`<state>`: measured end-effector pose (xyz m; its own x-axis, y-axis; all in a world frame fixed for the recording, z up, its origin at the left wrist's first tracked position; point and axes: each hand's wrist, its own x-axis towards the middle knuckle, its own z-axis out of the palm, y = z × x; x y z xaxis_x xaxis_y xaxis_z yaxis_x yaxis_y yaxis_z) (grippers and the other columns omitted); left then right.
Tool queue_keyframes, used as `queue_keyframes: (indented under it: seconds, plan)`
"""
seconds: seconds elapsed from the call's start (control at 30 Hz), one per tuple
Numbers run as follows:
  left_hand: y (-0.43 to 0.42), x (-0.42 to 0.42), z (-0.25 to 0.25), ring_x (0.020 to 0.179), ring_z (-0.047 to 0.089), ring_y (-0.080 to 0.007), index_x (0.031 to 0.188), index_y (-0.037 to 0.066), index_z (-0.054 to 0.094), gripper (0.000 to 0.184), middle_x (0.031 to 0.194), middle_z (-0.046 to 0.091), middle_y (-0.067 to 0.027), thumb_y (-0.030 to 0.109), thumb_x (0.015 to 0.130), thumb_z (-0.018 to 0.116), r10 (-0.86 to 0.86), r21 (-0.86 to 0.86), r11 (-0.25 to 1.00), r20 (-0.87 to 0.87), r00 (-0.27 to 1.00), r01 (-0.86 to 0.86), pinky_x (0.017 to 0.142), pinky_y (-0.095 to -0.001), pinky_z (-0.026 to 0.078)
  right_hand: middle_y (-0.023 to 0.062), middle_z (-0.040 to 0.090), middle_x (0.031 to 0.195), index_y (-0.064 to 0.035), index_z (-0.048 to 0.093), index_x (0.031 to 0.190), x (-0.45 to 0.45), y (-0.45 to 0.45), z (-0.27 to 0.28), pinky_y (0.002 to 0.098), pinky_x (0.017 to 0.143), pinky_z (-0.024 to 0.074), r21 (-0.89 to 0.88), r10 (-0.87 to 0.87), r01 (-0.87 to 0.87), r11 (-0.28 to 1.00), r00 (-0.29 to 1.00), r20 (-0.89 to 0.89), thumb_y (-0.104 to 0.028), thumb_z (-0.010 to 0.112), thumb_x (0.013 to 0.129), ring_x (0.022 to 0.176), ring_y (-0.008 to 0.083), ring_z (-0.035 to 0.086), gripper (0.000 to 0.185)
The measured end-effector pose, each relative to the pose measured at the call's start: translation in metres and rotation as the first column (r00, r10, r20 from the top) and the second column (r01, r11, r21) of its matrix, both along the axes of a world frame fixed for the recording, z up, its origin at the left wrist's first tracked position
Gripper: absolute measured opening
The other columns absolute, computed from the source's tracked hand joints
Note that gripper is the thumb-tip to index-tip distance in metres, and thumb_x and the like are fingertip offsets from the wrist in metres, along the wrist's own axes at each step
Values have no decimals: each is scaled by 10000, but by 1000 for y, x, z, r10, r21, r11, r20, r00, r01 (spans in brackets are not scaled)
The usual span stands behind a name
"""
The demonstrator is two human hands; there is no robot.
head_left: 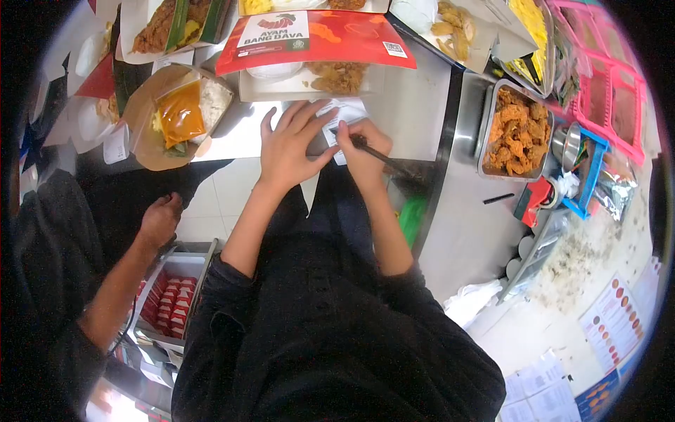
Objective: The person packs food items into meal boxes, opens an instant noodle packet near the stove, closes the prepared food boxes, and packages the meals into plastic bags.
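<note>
My left hand [290,149] lies flat with fingers spread at the counter's edge, its fingertips close to a white paper slip [346,112]. Beside it, my right hand [365,156] is closed around a dark pen [371,148], with the tip at the slip; any writing is too small to read. Just beyond both hands stands an open red and white meal box [323,42], its lid printed "AYAM BANG DAVA". Fried chicken [339,77] and a white rounded item, perhaps rice, sit inside.
An open brown box [151,116] with a sauce pouch stands left; more food boxes line the back. Right are a metal tray [485,151] of fried chicken, a tape dispenser [534,202] and pink baskets [605,105]. A co-worker's arm [133,274] is close at left, by a bin of red packets [174,302].
</note>
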<state>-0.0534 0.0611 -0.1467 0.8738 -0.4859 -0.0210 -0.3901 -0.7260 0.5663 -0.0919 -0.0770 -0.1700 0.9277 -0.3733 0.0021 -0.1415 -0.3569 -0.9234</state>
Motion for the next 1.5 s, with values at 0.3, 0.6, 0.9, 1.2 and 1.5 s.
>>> queue_keyframes:
  seconds: [0.3, 0.6, 0.9, 1.2, 1.5]
  plan:
    - [-1, -1, 0, 1169, 401, -222, 1178, 254, 527, 552, 1271, 452, 22, 399, 661, 654, -7, 21, 1000, 23, 1000, 6, 976, -506, 203, 39, 507, 541, -16, 503, 603, -6, -18, -1, 228, 462, 371, 206, -313, 306, 929, 950, 1, -23, 625, 732, 483, 85, 465, 177]
    - [-1, -2, -2, 1180, 390, -221, 1181, 249, 526, 553, 1276, 450, 30, 405, 667, 655, -10, 21, 1000, 36, 999, 10, 990, -506, 182, 18, 482, 569, -28, 481, 635, -11, -21, 8, 208, 440, 331, 74, -294, 286, 955, 945, 145, -38, 547, 803, 481, 63, 432, 181]
    - [-2, -3, -1, 1168, 397, -196, 1172, 249, 529, 546, 1258, 458, 40, 392, 661, 658, -6, 28, 1000, 72, 997, 4, 972, -483, 204, 19, 562, 587, -45, 512, 656, -19, -17, 0, 218, 470, 394, 76, -290, 285, 956, 954, 74, -57, 643, 746, 493, 76, 500, 159]
    - [-2, -4, -1, 1177, 391, -200, 1177, 253, 525, 549, 1266, 452, 42, 388, 662, 660, 0, 37, 999, 74, 997, -3, 989, -488, 193, 35, 549, 553, -42, 524, 607, -16, -13, -3, 218, 455, 391, -24, -179, 182, 983, 979, 98, -35, 682, 692, 468, 82, 497, 180]
    - [-3, -5, -2, 1186, 385, -204, 1177, 249, 525, 551, 1267, 452, 37, 386, 661, 659, 3, 21, 1000, 80, 997, -4, 988, -492, 192, 28, 533, 531, -35, 515, 612, -10, -1, -1, 220, 445, 381, 57, -210, 209, 976, 977, 28, -30, 661, 711, 472, 64, 485, 176]
